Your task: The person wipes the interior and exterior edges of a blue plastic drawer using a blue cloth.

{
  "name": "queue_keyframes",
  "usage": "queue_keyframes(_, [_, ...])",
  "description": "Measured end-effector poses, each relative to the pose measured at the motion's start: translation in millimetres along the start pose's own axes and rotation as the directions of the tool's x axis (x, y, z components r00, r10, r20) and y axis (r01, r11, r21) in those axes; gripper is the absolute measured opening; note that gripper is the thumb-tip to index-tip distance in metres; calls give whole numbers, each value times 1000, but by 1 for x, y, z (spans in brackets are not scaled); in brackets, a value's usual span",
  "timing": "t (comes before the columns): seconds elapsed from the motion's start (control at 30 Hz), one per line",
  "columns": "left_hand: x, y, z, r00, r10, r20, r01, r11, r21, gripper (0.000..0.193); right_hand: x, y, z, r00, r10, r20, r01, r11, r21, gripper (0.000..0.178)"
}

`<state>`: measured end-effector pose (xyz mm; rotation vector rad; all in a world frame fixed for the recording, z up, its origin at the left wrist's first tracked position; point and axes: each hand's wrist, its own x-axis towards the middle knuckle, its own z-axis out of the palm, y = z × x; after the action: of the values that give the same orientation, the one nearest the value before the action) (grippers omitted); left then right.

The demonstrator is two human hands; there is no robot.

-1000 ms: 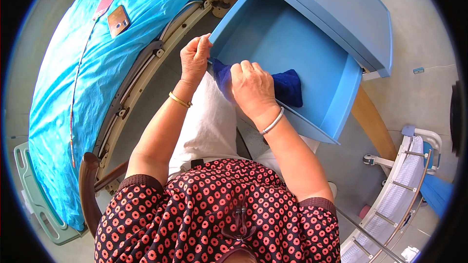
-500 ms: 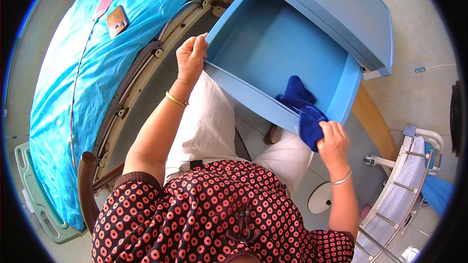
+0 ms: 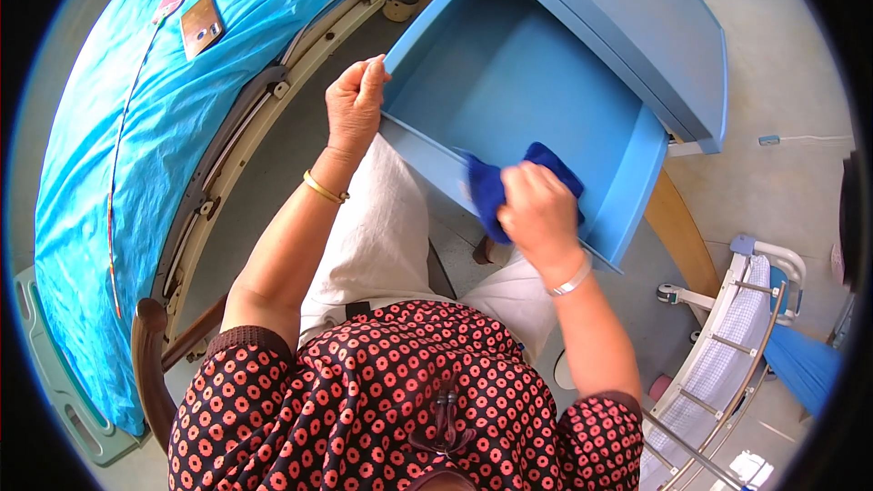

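1. Currently, the right hand [image 3: 543, 218] clutches a dark-blue fabric cloth [image 3: 486, 193] across the front edge of an open, light-blue, box-shaped drawer [image 3: 509, 73].
2. The left hand [image 3: 355, 107] grasps the drawer's front left corner.
3. Behind stands a light-blue cabinet [image 3: 627, 27].
4. Leftward, a gold-coloured rectangular phone [image 3: 201, 26] lies on a bright-blue, wrinkled bed sheet [image 3: 195, 95].
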<state>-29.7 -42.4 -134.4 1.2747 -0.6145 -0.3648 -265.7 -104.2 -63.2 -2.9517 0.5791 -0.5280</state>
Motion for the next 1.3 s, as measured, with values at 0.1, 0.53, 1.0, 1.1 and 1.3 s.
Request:
queue_keyframes(0.1, [1, 4, -2, 999, -2, 48, 4, 1000, -31, 26, 42, -24, 26, 999, 0, -35, 2, 998, 55, 5])
queue_keyframes(0.53, [9, 2, -23, 955, -79, 286, 108, 990, -88, 67, 77, -49, 48, 995, -9, -97, 17, 996, 82, 4])
queue_keyframes(1.0, [7, 5, -11, 980, 91, 175, -106, 991, 81, 50, -124, 68, -86, 993, 92, 75, -82, 989, -126, 20])
queue_keyframes(1.1, [7, 5, -10, 980, 88, 178, -102, 992, 72, 46, -127, 70, -94, 990, 69, 121, -45, 981, -190, 19])
queue_keyframes(1.3, [6, 6, -12, 981, 84, 177, -96, 994, 57, 39, -131, 104, -146, 861, 476, -181, -481, 877, 18, 31])
